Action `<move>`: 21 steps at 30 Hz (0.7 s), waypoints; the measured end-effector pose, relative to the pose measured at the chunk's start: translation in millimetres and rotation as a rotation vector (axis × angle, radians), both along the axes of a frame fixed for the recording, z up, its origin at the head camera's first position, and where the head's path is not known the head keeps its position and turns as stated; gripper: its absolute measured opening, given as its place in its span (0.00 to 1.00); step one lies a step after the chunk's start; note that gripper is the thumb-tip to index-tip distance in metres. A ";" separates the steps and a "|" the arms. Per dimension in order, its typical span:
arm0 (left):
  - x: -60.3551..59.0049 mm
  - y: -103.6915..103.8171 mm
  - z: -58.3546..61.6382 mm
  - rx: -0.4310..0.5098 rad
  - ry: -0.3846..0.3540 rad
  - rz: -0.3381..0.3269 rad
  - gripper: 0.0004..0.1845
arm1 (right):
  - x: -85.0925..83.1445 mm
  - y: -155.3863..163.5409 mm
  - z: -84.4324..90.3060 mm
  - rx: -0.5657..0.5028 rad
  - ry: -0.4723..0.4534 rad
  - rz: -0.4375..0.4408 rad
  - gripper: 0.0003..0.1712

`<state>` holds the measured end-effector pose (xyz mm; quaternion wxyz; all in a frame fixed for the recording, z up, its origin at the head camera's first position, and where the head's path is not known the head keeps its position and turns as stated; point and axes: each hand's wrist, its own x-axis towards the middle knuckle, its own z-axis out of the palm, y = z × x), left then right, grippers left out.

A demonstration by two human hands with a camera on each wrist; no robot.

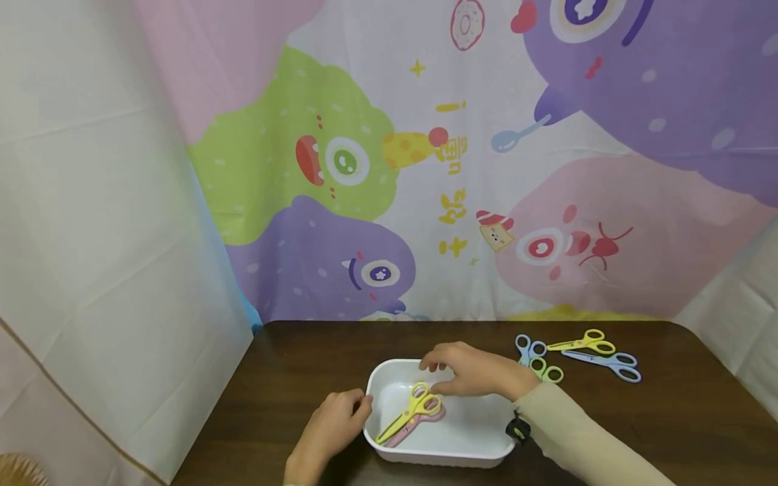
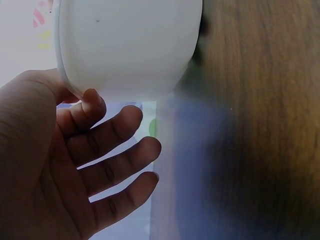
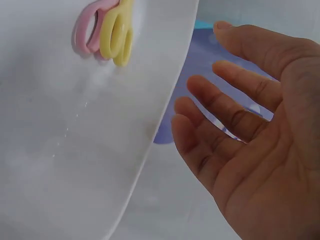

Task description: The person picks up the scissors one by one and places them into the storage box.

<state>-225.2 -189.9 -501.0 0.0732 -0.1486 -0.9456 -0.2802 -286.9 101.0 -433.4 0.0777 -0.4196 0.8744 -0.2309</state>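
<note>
A white plastic tray [image 1: 462, 432] stands near the front of the table. Inside it, at the left, a yellow pair of scissors [image 1: 401, 418] lies partly over a pink pair of scissors [image 1: 415, 426]. My left hand [image 1: 333, 425] pinches the tray's left rim between thumb and index finger; the other fingers are loosely bent below, as the left wrist view shows. Over the back part of the tray is my right hand [image 1: 464, 370], fingers spread and lightly bent, holding nothing. In the right wrist view the scissors' handles [image 3: 116, 35] appear apart from that hand.
At the back right of the dark wooden table [image 1: 304, 358] lie blue scissors [image 1: 608, 361], yellow scissors [image 1: 586, 342], a small blue pair [image 1: 527, 348] and a green pair [image 1: 547, 370], the last partly behind the right wrist. A patterned curtain [image 1: 462, 202] hangs behind.
</note>
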 end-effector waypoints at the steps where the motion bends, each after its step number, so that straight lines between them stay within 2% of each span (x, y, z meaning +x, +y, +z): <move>1: 0.1 -0.3 -0.2 0.002 -0.002 -0.001 0.19 | 0.1 2.1 0.0 -0.007 0.018 -0.002 0.21; 8: 0.1 -0.3 -0.6 0.001 -0.001 0.008 0.19 | 2.6 15.0 0.4 -0.005 0.086 -0.081 0.21; 13: 0.2 -0.1 -0.1 0.004 -0.007 0.008 0.19 | 3.1 23.0 -1.6 -0.032 0.149 -0.093 0.20; 21: -0.7 -0.1 -0.7 -0.001 -0.016 0.009 0.19 | 5.3 35.5 -6.0 -0.085 0.184 -0.136 0.27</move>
